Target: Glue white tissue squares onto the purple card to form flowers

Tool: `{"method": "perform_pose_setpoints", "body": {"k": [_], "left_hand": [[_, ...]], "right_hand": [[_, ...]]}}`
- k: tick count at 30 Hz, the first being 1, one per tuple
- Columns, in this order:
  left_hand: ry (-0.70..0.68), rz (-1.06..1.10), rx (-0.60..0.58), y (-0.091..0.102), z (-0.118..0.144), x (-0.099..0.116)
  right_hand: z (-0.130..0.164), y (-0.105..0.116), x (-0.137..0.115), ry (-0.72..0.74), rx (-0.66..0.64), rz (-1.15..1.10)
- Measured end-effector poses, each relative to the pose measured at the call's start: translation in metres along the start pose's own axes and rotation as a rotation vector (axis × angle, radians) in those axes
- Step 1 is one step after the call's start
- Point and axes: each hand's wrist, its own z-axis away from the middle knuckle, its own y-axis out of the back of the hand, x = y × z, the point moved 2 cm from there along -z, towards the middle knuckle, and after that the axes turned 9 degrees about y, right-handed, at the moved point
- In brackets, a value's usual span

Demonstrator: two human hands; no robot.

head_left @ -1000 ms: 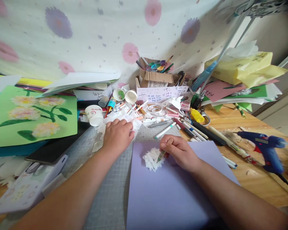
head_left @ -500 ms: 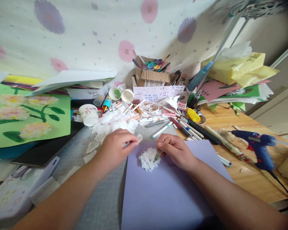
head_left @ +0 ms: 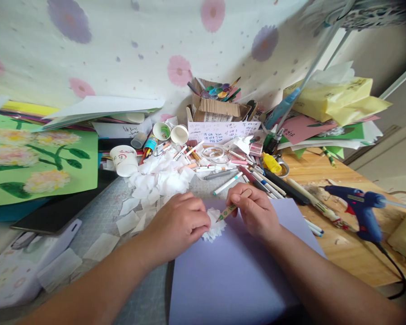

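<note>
A ruffled white tissue-paper flower lies on a lavender sheet of paper. From its left side my left hand reaches in, fingers pinched together on white tissue paper at the petals; the fingertips are partly hidden. My right hand grips a flat wooden craft stick with green marks. The stick slants down to the left, its lower end at the flower's upper right edge.
Cut tissue squares and a tissue pile lie to the left. Pens spread behind. At right is a blue glue gun; at left, a paper cup and a green flower picture.
My left hand has moved right and down to the flower with the small tissue piece it was pinching. My right hand has shifted slightly right, and the stick is tilted flatter.
</note>
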Motion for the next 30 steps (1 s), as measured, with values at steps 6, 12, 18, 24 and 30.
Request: {"method": "perform_pose_setpoints", "body": {"k": [6, 12, 18, 24, 30], "left_hand": [[-0.013, 0.004, 0.006, -0.001, 0.002, -0.002], [-0.027, 0.015, -0.006, -0.001, 0.001, -0.003], [-0.030, -0.006, -0.017, -0.001, 0.000, -0.002], [0.052, -0.032, 0.009, 0.004, -0.001, -0.007], [0.111, -0.055, 0.006, 0.006, -0.002, -0.011]], "right_hand": [[0.001, -0.006, -0.004, 0.020, -0.087, 0.154], [0.000, -0.012, -0.010, 0.118, -0.177, 0.323], [0.000, -0.016, -0.009, 0.245, -0.284, 0.505], [0.001, -0.019, -0.006, 0.257, -0.363, 0.611], [0.002, -0.026, -0.012, 0.256, -0.459, 0.747]]}}
